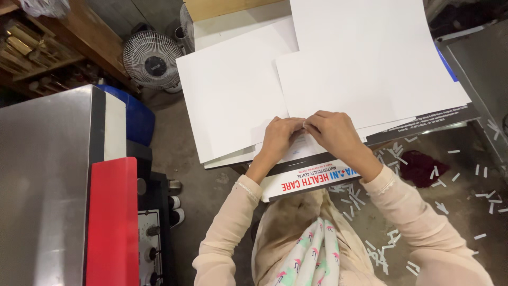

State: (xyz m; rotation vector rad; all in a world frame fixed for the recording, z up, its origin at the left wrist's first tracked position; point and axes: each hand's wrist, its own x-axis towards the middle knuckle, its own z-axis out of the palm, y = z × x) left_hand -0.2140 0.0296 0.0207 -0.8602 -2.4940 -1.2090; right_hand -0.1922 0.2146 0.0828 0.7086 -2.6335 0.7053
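Head view, hands (307, 132) pinching paper (370, 79), fan (152, 58) nearby

At the upper left of my view a white round table fan (152, 59) sits on the grey concrete floor (182, 137). A steel-grey metal machine with a red panel (112, 222) fills the lower left. Small white paper strips (443, 180) litter the floor at the right.
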